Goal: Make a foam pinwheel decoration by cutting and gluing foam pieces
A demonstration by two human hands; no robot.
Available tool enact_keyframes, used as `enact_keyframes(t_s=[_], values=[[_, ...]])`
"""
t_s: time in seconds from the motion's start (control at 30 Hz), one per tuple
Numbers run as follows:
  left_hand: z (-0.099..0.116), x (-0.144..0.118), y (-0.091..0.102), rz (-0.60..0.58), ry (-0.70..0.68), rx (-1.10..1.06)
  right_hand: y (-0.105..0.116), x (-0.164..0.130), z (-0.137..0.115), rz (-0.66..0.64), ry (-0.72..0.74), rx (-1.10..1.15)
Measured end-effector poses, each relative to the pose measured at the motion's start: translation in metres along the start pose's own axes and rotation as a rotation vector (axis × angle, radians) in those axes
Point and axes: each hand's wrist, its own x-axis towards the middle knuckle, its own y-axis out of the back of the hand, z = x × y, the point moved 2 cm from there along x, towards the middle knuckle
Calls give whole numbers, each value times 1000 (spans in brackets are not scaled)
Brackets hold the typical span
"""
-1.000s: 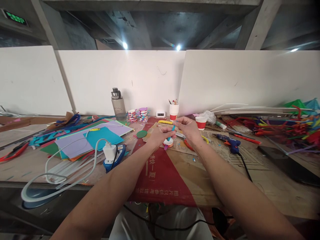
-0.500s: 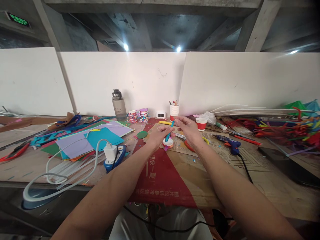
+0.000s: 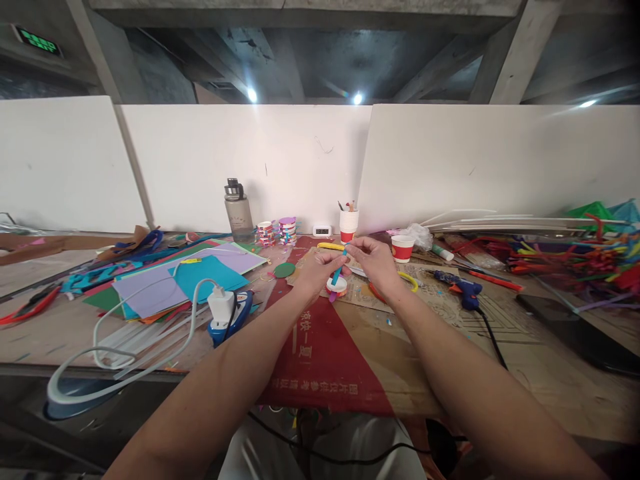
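Lowered slightly since the earlier frame, the right hand (image 3: 374, 264), like the left hand (image 3: 319, 272), pinches one strip (image 3: 337, 275) between its fingers, contact with one ring (image 3: 341, 291) below indeterminable, two stacks (image 3: 287, 234) beyond the left fingers, one metal tool (image 3: 357, 271) partly hidden by the right.

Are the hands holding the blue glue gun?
No, the left hand and right hand pinch a blue strip, while the blue glue gun lies apart from them on the right.

Blue strip (image 3: 337, 274): matt paper. Bottle (image 3: 239, 218): smooth translucent plastic. Table cover (image 3: 325, 353): cardboard.
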Motion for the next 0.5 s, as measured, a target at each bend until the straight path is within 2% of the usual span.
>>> enact_keyframes(t_s=[0.5], values=[[6,-1,0,-4,-51,145,1,-3,-5,26,-23,61]])
